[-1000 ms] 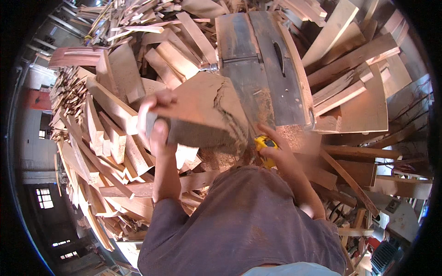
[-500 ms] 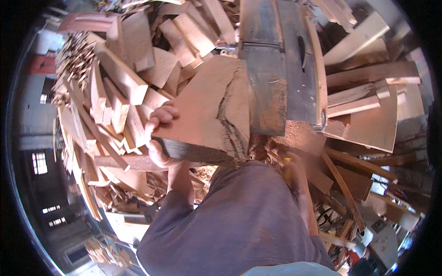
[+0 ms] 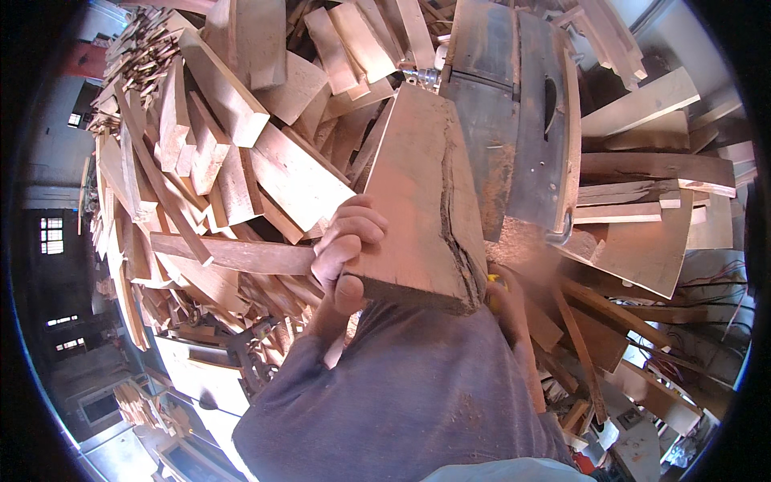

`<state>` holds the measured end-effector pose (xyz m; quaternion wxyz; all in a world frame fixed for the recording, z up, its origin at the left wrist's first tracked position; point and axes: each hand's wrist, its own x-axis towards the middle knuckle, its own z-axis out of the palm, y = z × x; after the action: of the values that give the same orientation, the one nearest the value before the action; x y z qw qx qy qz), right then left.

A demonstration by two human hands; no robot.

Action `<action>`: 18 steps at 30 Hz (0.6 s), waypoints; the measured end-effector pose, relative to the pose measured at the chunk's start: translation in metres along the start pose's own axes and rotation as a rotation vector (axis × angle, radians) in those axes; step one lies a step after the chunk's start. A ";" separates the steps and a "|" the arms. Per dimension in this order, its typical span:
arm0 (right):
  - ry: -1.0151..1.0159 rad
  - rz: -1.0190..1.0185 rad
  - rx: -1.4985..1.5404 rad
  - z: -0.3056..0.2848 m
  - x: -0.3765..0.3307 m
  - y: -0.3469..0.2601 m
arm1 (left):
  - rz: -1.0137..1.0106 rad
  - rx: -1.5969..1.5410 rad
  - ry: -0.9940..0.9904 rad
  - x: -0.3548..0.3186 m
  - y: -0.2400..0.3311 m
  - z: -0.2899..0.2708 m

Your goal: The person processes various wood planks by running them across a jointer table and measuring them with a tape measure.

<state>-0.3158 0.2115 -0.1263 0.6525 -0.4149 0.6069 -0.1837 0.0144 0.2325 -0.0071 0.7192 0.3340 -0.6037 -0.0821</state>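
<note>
Against the near end of the grey, dust-coated saw counter [image 3: 514,153], the thick reddish-brown wooden slab [image 3: 418,201] stands tilted, its far end reaching up to the counter's left edge and its near, dark-cut end hanging just above the person's chest; the left hand [image 3: 345,249] is clamped on the slab's lower left corner, fingers [image 3: 357,229] curled over the top face and the thumb pressed beneath the near edge; the right hand [image 3: 502,293] sits just beside the slab's lower right corner, mostly hidden behind it and blurred, so I cannot tell whether it grips anything, though a small yellow object [image 3: 495,280] shows against it; a long ragged crack runs down the slab's right side, with rough splintered bark-like grain along that edge, while the top face is smooth and sawn; left of the slab, a heap of pale sawn offcut boards [image 3: 233,153] crowds right up to the hand, one flat plank [image 3: 233,253] jutting toward the wrist; right of the counter, wider brown planks [image 3: 642,225] lie stacked flat; a grey sleeve [image 3: 337,377] covers the left forearm.
</note>
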 end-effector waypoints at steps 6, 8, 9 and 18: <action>0.006 -0.010 0.036 0.002 -0.004 0.006 | 0.050 0.029 0.017 0.001 0.004 0.010; 0.022 -0.008 0.034 0.005 -0.008 0.000 | 0.073 0.013 0.075 0.000 0.001 0.013; 0.031 -0.006 0.025 0.006 -0.012 -0.004 | 0.061 0.015 0.085 -0.002 0.000 0.011; 0.077 -0.026 -0.022 0.014 -0.012 -0.004 | -0.085 -0.017 0.194 -0.003 -0.004 -0.015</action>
<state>-0.3038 0.2226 -0.1170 0.6214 -0.4226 0.6282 -0.2014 0.0285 0.2366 -0.0125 0.7730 0.3597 -0.5157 -0.0849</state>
